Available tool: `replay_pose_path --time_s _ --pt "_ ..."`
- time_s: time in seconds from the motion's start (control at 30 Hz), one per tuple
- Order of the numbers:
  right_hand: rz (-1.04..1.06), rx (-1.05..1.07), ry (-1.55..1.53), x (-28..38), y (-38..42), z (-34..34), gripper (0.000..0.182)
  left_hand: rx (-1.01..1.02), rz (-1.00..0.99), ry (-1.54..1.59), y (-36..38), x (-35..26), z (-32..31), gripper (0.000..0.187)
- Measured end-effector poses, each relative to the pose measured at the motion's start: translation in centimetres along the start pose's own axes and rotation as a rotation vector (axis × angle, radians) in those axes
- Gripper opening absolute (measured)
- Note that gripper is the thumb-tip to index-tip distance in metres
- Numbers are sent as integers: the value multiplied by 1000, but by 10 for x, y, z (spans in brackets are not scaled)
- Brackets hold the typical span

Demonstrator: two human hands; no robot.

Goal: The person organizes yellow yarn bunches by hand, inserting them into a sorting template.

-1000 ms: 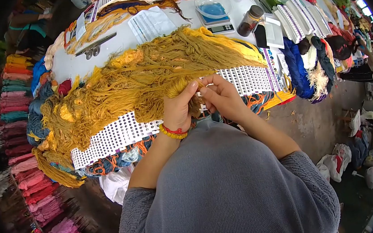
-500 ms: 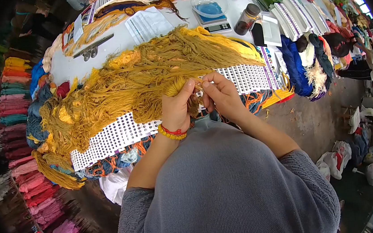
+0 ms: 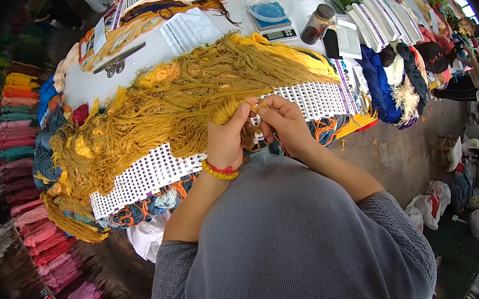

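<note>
My left hand [image 3: 227, 133], with a red and yellow bracelet at the wrist, is closed around a bundle of mustard-yellow yarn [image 3: 224, 112]. Close beside it, my right hand [image 3: 284, 121] pinches strands at the bundle's right end, fingertips nearly touching the left thumb. Exactly how the strands run between the fingers is too small to make out. Under and beyond both hands spreads a large heap of olive-gold yarn [image 3: 149, 109]. A white sheet with rows of dark dots [image 3: 150, 175] lies partly beneath that heap, along the table's near edge.
A digital scale [image 3: 280, 35] carries a plastic bowl [image 3: 269, 9], with a dark jar [image 3: 318, 25] to its right. Scissors [image 3: 119, 63] and a printed paper [image 3: 189, 32] lie farther left. Colored yarn hangs at left [image 3: 21, 127]. Another person [image 3: 477, 77] stands far right; bags [image 3: 432, 206] rest on the floor.
My hands stay almost in place, with only a slight shift of the fingers on the yarn. The person at far right has moved slightly.
</note>
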State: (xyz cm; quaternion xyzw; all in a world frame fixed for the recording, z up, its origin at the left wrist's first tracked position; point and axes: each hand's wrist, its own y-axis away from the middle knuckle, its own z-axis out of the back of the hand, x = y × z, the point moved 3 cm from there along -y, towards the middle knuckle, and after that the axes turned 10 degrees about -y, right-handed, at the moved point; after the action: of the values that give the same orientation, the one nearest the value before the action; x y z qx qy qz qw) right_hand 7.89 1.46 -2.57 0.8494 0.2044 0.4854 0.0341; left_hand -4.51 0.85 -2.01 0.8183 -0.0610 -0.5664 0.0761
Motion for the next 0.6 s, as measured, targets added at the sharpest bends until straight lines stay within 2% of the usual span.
replay_pose_path --time_s 0.47,0.53,0.6 --pt "18 -32 -8 -1 0 0 11 -42 37 75 1 1 -2 16" --pt "-3 -90 -165 -2 0 1 13 -7 59 66 1 3 3 17" --pt "-18 -112 -187 -2 -2 3 13 28 81 56 1 3 4 19"
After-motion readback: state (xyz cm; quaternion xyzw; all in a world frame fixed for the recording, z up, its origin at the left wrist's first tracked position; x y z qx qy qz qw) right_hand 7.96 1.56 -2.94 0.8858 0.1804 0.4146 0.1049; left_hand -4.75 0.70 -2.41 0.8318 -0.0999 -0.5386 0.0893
